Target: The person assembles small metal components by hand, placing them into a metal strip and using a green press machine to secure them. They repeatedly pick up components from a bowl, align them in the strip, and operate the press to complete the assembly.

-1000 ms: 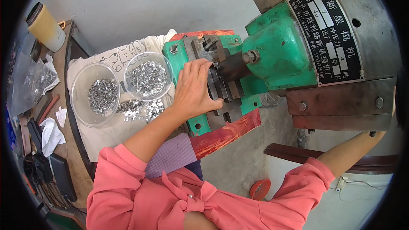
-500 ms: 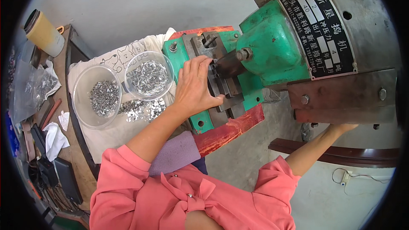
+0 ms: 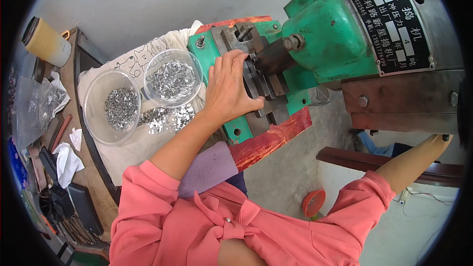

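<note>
Fingers [image 3: 235,64] of the left hand [image 3: 228,88] close together, laid flat on the press's dark die block [image 3: 266,86], thumb alongside

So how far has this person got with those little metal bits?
Two clear bowls already hold metal pieces. The left hand rests on the green press at its die. A loose heap lies on the cloth; which pieces are finished, I cannot tell.

Left hand [image 3: 227,91] is stretched out forward and up, palm down, fingers together and laid flat, thumb pointing off to the right. Forearm is bare, pink sleeve pushed up past the elbow. Right arm goes way out to the right, also bare below the sleeve, and the hand itself is hidden from view.
</note>
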A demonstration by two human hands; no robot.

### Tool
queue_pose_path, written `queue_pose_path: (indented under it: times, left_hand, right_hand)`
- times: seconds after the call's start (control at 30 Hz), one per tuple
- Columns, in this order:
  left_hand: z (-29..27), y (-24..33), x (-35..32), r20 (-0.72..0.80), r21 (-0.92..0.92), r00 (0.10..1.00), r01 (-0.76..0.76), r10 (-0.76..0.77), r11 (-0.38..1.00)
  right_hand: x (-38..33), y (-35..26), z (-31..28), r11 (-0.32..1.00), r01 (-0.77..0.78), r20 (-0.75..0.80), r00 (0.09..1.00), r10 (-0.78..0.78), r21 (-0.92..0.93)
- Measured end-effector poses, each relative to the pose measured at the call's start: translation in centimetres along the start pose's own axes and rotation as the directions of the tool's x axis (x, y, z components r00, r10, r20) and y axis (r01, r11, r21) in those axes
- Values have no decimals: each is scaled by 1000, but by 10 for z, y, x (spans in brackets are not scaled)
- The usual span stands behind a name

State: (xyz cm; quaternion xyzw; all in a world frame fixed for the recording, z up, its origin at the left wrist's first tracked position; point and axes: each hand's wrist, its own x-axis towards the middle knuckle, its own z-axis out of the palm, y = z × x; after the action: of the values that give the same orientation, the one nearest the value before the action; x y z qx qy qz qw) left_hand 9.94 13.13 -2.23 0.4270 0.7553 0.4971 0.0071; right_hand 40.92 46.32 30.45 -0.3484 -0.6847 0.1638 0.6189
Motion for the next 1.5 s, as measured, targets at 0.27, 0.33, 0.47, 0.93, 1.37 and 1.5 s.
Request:
queue_pose_path:
  times: [0.27, 0.33, 0.47, 0.93, 1.37, 1.5]
  left_hand:
    - [0, 2, 0, 32, -34, 999, 27, -26, 999]
    - [0, 2, 0, 29, -26, 999, 26, -26, 999]
    - [-3, 5, -1, 71, 1, 996, 53, -52, 999]
    - [-7, 21, -33, 56, -46, 998, 14, -11, 999]
    - [-11, 24, -43, 77, -45, 996, 42, -39, 998]
    - [-9, 18, -43, 112, -127, 994, 14, 1, 992]
  right_hand:
    - [-35, 32, 4, 993, 117, -90, 989, -119, -28]
    - [-60, 60, 4, 983, 176, -117, 976, -182, -57]
    - [-92, 91, -3, 970, 227, -117, 965, -236, -87]
    - [-38, -1, 11, 999, -9, -32, 999, 11, 40]
    - [-182, 52, 70, 948, 297, -180, 932, -314, -115]
    - [-292, 30, 106, 940, 260, -204, 930, -305, -219]
